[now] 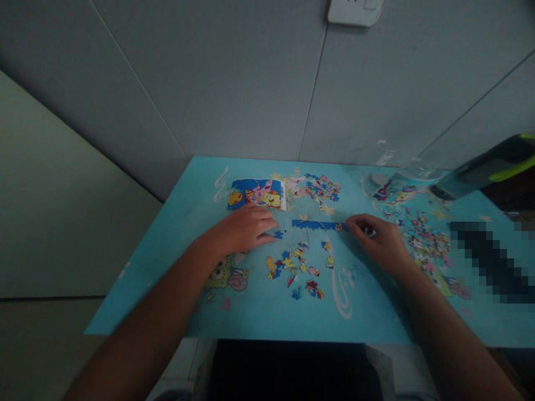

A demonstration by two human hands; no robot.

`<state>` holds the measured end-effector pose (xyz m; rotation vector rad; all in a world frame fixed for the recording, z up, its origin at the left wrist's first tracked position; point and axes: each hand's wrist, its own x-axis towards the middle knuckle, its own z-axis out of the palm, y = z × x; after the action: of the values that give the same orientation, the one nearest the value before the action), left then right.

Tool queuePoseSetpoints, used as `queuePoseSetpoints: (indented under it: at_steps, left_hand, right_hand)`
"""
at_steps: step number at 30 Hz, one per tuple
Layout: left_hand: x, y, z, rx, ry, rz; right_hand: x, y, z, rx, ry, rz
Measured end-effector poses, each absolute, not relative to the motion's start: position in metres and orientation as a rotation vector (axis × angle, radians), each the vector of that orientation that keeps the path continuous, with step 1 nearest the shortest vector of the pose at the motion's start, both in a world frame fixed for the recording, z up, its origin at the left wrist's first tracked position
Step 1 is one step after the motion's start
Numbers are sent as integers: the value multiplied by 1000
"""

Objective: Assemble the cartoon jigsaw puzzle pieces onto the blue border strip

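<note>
My left hand (249, 225) hovers low over the table, thumb and fingers apart. A small blue puzzle piece (278, 235) lies at its fingertips, close to the thumb. Right of it runs a joined strip of blue puzzle pieces (314, 224), straight along its far side and jagged on the near side. My right hand (374, 236) pinches a puzzle piece at the strip's right end; the fingertips partly hide it. Loose yellow, blue and red puzzle pieces (299, 254) are scattered below the strip. A cartoon picture sheet (257, 193) lies just beyond my left hand.
A pile of pieces (324, 187) sits at the back, and a larger spread (426, 236) lies right of my right hand. A clear plastic container (403, 186) and a dark bottle (480, 167) stand at the right. The printed blue table (159, 289) meets a grey wall (246, 83).
</note>
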<state>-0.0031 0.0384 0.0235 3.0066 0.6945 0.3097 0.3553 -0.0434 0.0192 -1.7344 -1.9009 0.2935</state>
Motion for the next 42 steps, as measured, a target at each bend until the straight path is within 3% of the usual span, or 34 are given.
queuePoseSetpoints:
  at_steps: [25,31,37,42]
  left_hand:
    - [12,30,19,2608,711,412]
    - [40,9,17,2062,871,774]
    - [75,-23,16,1410,881,828]
    - [92,-42,20,1307,897,781]
  right_hand:
    - [353,-44,22,-1704,-1896,361]
    - [326,-55,28,-1550,-1852,655]
    - [285,-73,34,-1323,-1742,977]
    - [281,-84,34,-1359,-1629,966]
